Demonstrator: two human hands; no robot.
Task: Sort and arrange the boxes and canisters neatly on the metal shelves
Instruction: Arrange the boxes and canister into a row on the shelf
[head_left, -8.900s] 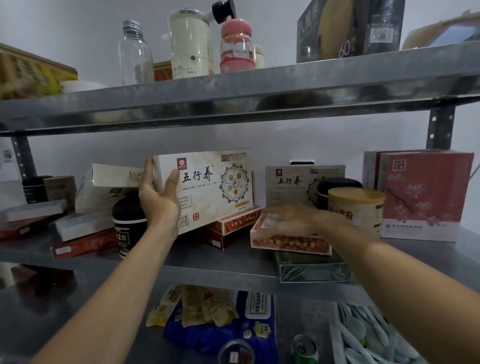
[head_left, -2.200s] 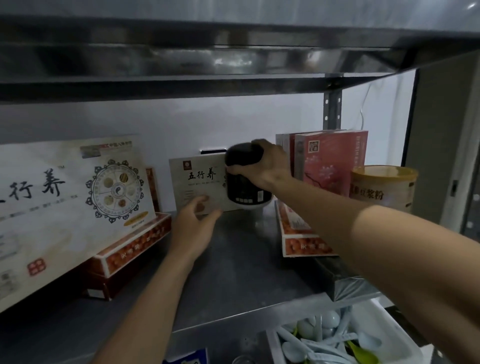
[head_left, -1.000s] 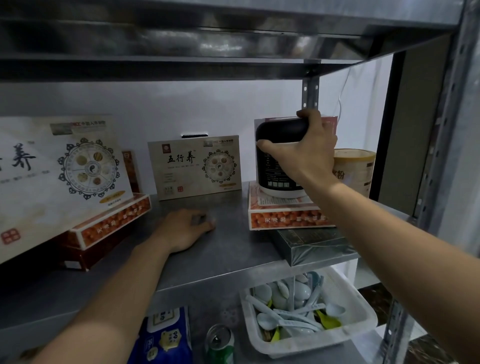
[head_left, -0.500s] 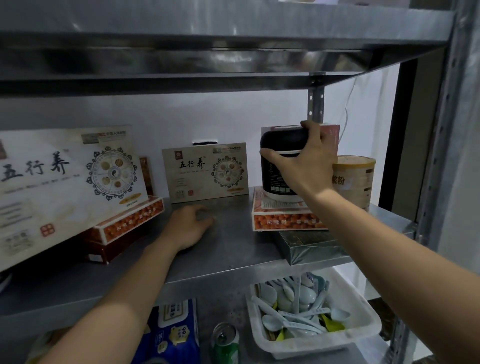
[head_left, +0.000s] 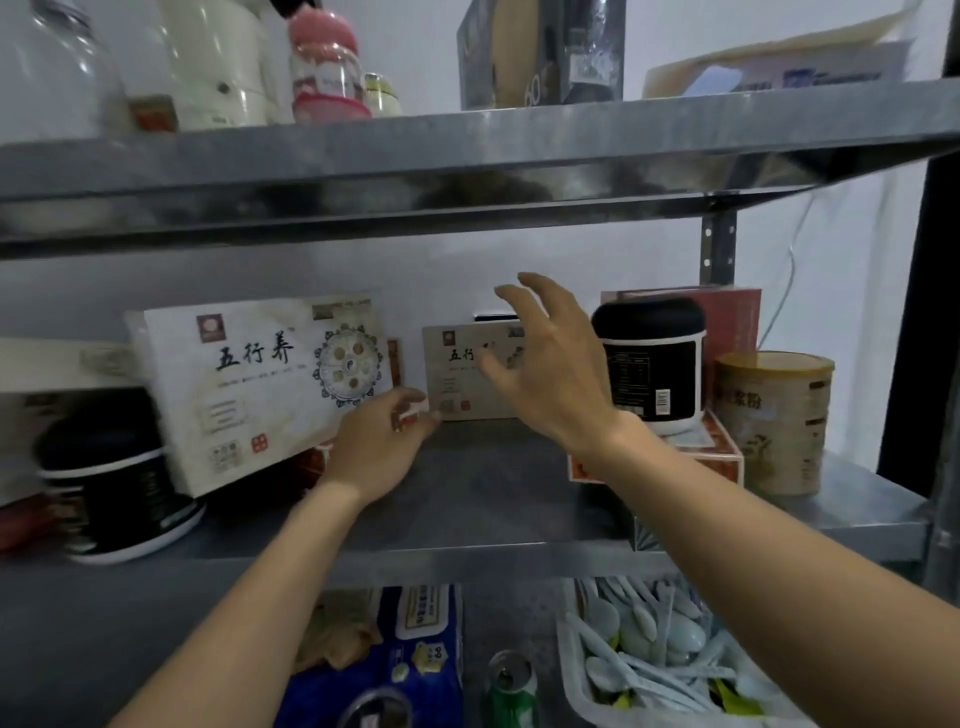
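A black canister (head_left: 652, 358) stands upright on a flat orange-patterned box (head_left: 719, 457) at the right of the middle metal shelf (head_left: 493, 499). My right hand (head_left: 545, 364) hovers just left of it, fingers spread, holding nothing. Behind that hand a small cream box (head_left: 457, 379) stands against the wall. My left hand (head_left: 376, 447) rests low on the shelf, its fingers near the lower corner of a large cream box (head_left: 260, 384) that leans back. A gold canister (head_left: 774, 421) stands at the far right. A second black canister (head_left: 111, 475) sits at the left.
A pink box (head_left: 732, 322) stands behind the right black canister. Jars, a bottle and dark boxes fill the top shelf (head_left: 467, 150). Below are a white tray of spoons (head_left: 654, 660), a green can (head_left: 511, 686) and blue packs (head_left: 415, 649). A shelf post (head_left: 719, 249) rises at the back right.
My right hand has let go of the black canister, which now stands on the flat box, and has drawn left and opened. My left hand has shifted toward the large cream box. The camera has tilted up.
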